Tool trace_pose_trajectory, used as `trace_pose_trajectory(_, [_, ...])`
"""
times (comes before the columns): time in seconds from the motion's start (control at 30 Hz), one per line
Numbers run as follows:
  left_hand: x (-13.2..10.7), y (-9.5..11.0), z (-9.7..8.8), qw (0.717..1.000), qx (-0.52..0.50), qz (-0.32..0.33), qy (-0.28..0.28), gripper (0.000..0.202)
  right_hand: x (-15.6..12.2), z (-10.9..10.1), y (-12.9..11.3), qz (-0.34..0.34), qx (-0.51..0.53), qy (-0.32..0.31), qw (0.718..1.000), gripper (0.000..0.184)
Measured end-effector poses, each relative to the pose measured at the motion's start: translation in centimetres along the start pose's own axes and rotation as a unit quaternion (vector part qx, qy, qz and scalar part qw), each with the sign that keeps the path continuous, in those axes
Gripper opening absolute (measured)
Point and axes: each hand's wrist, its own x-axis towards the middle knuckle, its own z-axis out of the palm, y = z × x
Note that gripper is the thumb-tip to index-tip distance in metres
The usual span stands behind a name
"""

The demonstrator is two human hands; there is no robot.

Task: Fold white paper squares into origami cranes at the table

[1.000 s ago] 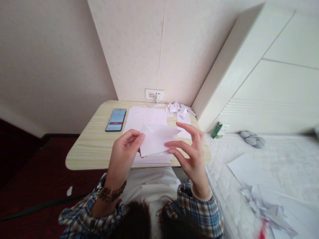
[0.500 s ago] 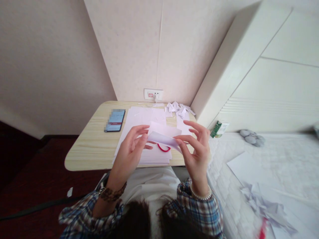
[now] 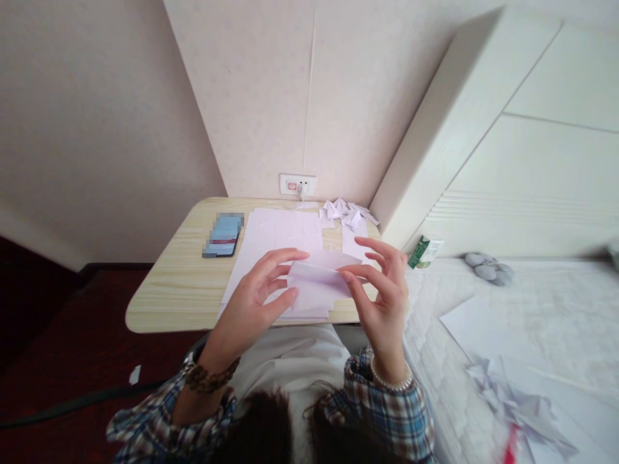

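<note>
A small folded sheet of white paper is raised above the table between my hands, its crease running across and its flaps parted. My right hand pinches its right end between thumb and index finger, while the other fingers are lifted. At the left end, my left hand has its index finger along the far flap and its thumb at the near flap, the sheet between them. Beneath lies a stack of white paper, partly hidden by the hands and folded sheet.
A phone lies left on the wooden table. Several folded paper pieces sit at the back right, near a wall socket. On the mattress at right are a green-and-white carton, a grey plush thing and crumpled-looking papers.
The folded paper has tilted so its near flap hangs lower, covering the red ring seen before. My left thumb has moved down, away from the index finger. My right hand keeps its pinch.
</note>
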Motion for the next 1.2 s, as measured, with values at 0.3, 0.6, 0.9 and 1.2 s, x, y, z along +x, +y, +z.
trace_pose_trajectory(0.3, [0.2,-0.4,0.0,0.987,0.089,0.028,0.13,0.007,0.1,-0.3,-0.2,0.028,0.034,-0.059,0.997,0.009])
trace_pose_trajectory(0.6, [0.1,-0.6,-0.1,0.963,0.145,0.096,0.207,0.01,-0.2,0.2,0.4,0.075,0.07,-0.042,0.994,0.014])
trace_pose_trajectory(0.9, [0.1,0.3,-0.2,0.945,0.271,0.14,0.12,0.015,0.0,0.0,0.1,0.104,0.123,-0.012,0.987,0.019])
trace_pose_trajectory(1.2, [-0.5,0.3,-0.2,0.985,0.111,-0.006,0.13,0.02,-0.2,0.0,0.1,0.143,0.168,-0.03,0.975,0.007])
